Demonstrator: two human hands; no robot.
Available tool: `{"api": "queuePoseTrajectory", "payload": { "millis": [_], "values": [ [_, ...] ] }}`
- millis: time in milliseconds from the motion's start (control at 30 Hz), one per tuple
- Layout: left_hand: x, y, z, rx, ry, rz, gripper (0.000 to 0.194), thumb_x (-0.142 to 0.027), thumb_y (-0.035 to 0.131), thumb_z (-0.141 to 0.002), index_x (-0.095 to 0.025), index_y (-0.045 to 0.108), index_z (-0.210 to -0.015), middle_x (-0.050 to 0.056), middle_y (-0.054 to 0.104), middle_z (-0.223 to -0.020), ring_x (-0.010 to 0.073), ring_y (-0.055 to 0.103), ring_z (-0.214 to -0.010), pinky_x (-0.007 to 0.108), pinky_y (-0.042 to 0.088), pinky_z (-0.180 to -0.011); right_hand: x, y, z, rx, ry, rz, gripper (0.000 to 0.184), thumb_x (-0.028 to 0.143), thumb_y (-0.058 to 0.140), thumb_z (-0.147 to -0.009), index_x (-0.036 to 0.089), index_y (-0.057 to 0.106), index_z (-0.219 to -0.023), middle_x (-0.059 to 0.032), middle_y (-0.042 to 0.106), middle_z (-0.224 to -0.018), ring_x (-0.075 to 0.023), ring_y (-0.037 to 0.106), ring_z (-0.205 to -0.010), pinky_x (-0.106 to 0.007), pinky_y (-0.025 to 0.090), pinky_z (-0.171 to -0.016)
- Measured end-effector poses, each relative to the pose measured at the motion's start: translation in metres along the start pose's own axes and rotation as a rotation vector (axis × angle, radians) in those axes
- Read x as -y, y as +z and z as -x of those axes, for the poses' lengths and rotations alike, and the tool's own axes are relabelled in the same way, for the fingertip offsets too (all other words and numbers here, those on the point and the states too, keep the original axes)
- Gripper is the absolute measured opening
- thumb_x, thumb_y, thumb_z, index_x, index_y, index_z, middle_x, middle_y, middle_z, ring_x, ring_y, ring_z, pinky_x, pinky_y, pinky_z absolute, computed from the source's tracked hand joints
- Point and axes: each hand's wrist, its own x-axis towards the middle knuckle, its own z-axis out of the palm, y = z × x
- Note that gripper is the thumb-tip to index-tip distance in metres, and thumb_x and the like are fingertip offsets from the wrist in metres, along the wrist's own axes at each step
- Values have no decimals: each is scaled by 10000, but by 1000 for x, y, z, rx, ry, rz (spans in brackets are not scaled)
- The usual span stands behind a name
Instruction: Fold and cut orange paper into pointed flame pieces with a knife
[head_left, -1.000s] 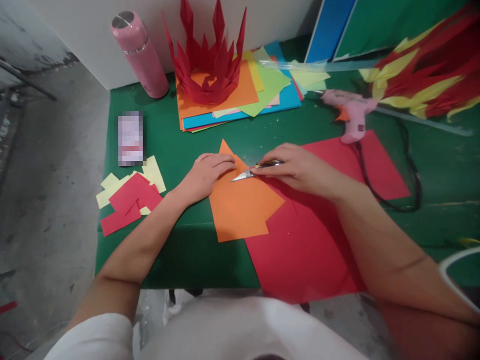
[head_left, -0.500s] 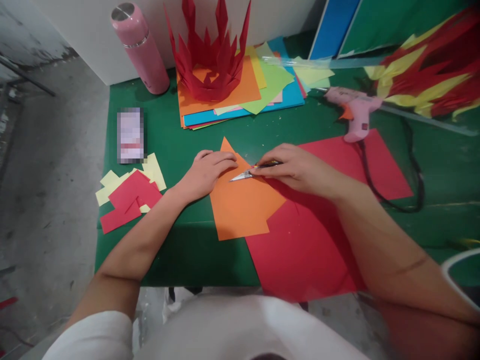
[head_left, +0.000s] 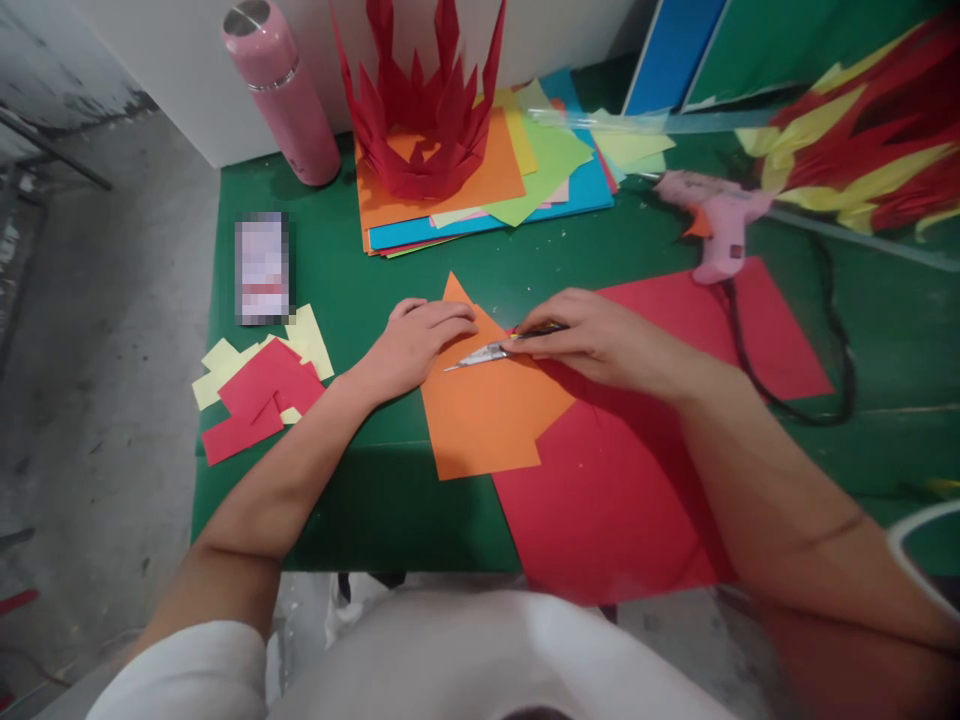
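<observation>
My left hand [head_left: 424, 345] lies flat on the left side of an orange paper piece [head_left: 487, 430], its fingers stretched out. In my right hand [head_left: 592, 335] is a craft knife [head_left: 484, 353] with a dark handle and a silver blade that points left across the orange paper, beside my left fingers. Whether the blade tip touches the paper I cannot tell. The orange piece has a pointed top and a notched lower right side. Under its right part lies a large red paper sheet [head_left: 622, 510], which reaches past the table's front edge.
Yellow and red paper scraps [head_left: 262, 390] lie at left below a blurred-out phone [head_left: 262, 268]. Behind stand a pink bottle [head_left: 289, 110] and a red paper crown [head_left: 427, 180] on stacked coloured paper [head_left: 555, 165]. A pink glue gun [head_left: 720, 225] with its cable rests at right.
The knife's blade reaches further left, and more of it shows beyond its metal holder. Both hands stay nearly where they were; the view has shifted slightly.
</observation>
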Motion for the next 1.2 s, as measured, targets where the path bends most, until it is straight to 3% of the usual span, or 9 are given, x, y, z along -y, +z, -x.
{"api": "queuePoseTrajectory", "payload": {
  "millis": [133,267,433,633,900,1200],
  "values": [
    [-1,-3,-1,12,-13,31,337,-150,298,-1025,-228,620,-1085,59,662,-1354,177,591,-1273,419,314,-1162,1,0,0,8,21,16,368,287,414,-1034,333,734,-1209,-87,721,-1074,-229,600,-939,-387,462,-774],
    [3,-13,0,73,16,111,323,-151,292,-1021,-215,605,-974,51,651,-1379,172,592,-1292,482,194,-1249,2,-1,-1,22,17,32,373,288,405,-1037,335,731,-1214,-85,720,-1064,-227,602,-944,-382,460,-774],
    [8,-27,5,190,43,192,250,-203,371,-998,-222,599,-1100,46,570,-1484,210,441,-1454,548,40,-1283,3,-1,-2,20,-8,53,381,265,399,-1039,324,732,-1213,-88,719,-1058,-230,600,-942,-385,458,-774],
    [10,-38,7,308,19,152,354,-265,431,-974,-268,579,-1295,-1,428,-1600,270,154,-1575,625,-45,-1259,2,-1,-1,16,-18,59,367,275,413,-1037,319,727,-1222,-89,716,-1055,-225,597,-927,-379,463,-770],
    [15,-42,5,407,48,133,573,-291,464,-942,-331,422,-1512,-21,312,-1653,310,102,-1579,663,-90,-1229,4,2,-3,11,-26,90,379,233,405,-1033,280,727,-1226,-100,718,-1045,-227,592,-926,-372,461,-767],
    [15,-43,4,437,48,104,740,-257,562,-831,-332,381,-1544,-19,287,-1659,342,88,-1576,667,-83,-1228,6,-1,-4,38,-23,52,391,242,394,-1034,311,727,-1227,-94,719,-1058,-223,597,-938,-367,464,-772]
  ]
}}
